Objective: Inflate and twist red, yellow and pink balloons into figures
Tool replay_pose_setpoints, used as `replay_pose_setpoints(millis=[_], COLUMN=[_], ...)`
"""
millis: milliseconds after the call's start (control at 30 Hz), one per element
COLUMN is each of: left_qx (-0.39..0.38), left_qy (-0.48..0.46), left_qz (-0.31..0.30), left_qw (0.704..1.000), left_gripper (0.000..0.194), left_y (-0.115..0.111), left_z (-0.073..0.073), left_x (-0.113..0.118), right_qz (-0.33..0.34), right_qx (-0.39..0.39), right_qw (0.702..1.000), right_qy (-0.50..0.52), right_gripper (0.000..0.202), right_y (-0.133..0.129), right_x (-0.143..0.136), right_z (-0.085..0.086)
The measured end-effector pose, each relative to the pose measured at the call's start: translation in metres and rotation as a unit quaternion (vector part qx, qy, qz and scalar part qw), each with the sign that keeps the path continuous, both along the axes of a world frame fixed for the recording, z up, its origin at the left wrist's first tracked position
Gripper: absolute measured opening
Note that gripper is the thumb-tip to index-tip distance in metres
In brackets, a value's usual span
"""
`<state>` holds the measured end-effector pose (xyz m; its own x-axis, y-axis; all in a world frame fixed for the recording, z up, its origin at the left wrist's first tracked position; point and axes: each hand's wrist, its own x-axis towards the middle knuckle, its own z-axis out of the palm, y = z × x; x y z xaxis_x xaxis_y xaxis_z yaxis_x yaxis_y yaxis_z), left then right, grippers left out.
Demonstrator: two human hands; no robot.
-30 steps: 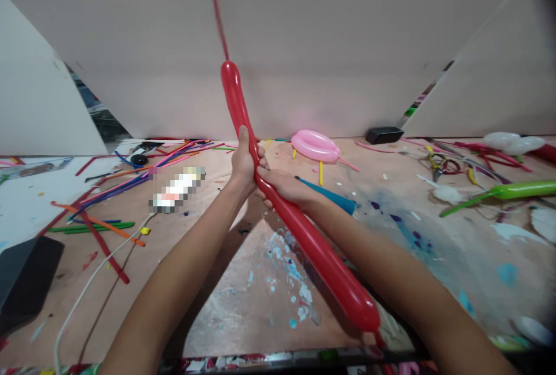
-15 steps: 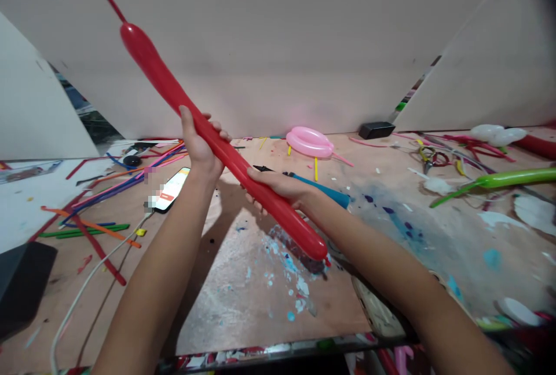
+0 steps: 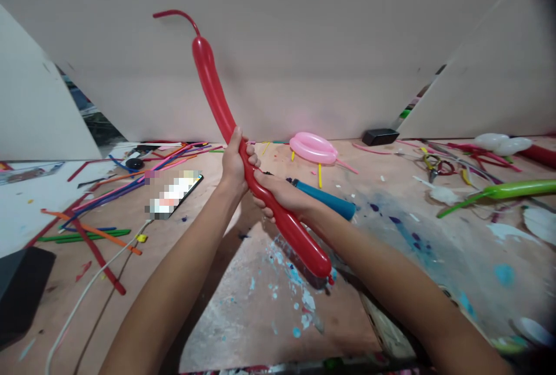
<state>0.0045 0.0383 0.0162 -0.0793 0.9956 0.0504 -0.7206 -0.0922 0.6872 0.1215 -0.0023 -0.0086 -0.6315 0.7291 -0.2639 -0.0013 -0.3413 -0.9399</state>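
Observation:
A long red balloon [image 3: 302, 244] slants from upper left to lower right above the table, with its knotted end low on the right and a thin uninflated tail curling left at the top. Around its middle my left hand [image 3: 238, 160] is closed, thumb up along the balloon. Just below, my right hand [image 3: 278, 192] wraps the balloon too, close beside the left one. Between the hands the balloon looks narrowed and bent.
Behind my right hand lie a blue pump [image 3: 328, 200] and a pink looped balloon [image 3: 313, 148]. A phone [image 3: 176, 195] with a cable and loose balloons [image 3: 98, 233] are on the left. Scissors [image 3: 434, 167] and a green balloon [image 3: 521, 188] lie right.
My left hand has moved right, closer to my right hand. The balloon's upper part has swung right and stands steeper, and its thin tail now curls left.

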Motion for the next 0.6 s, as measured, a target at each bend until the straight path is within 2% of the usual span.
replay_pose_setpoints(millis=[300,433,500,600], left_qx=[0.028,0.021,0.034,0.048], left_qy=[0.044,0.049,0.065,0.064], left_qz=[0.064,0.075,0.095,0.121], left_qw=[0.997,0.996,0.993,0.989], left_gripper=[0.046,0.045,0.043,0.038], left_y=[-0.006,0.0,0.005,0.012], left_z=[-0.001,-0.001,0.001,-0.001], left_x=[0.008,0.0,-0.007,-0.015], right_qz=[-0.005,0.072,0.097,0.077], right_qx=[0.006,-0.021,-0.021,0.0], right_qw=[1.0,0.997,0.995,0.996], right_qy=[-0.003,-0.008,-0.011,-0.04], right_gripper=[0.047,0.058,0.053,0.038], right_y=[0.001,0.017,0.026,0.035], right_x=[-0.001,0.011,0.02,0.031], right_z=[0.0,-0.006,-0.008,-0.007])
